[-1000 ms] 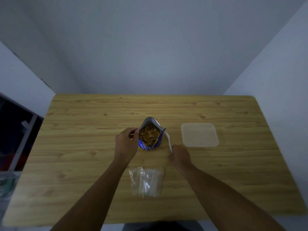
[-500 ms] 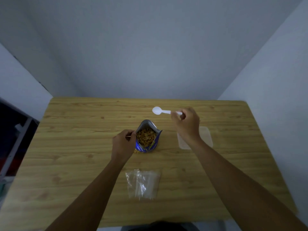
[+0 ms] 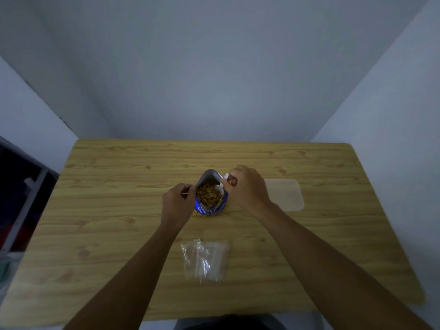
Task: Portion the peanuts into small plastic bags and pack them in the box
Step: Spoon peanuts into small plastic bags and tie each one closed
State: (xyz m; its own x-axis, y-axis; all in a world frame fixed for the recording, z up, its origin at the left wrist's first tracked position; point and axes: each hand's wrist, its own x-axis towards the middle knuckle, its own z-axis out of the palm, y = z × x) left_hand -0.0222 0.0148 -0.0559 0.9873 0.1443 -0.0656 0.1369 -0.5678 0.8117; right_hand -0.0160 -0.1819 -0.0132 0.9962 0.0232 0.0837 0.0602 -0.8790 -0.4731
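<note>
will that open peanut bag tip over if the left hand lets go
Probably: the peanut bag is a soft pouch standing upright, steadied at its rim by the left hand. The spoon pushing in from the right hand could likely topple it.

I see two bare forearms, no sleeves reaching the wrists or elbows. The left hand (image 3: 177, 203) and right hand (image 3: 246, 186) carry no rings, watch or gloves. At the near edge, dark clothing (image 3: 228, 322) shows on the person's body, its details too dim to tell.
</note>
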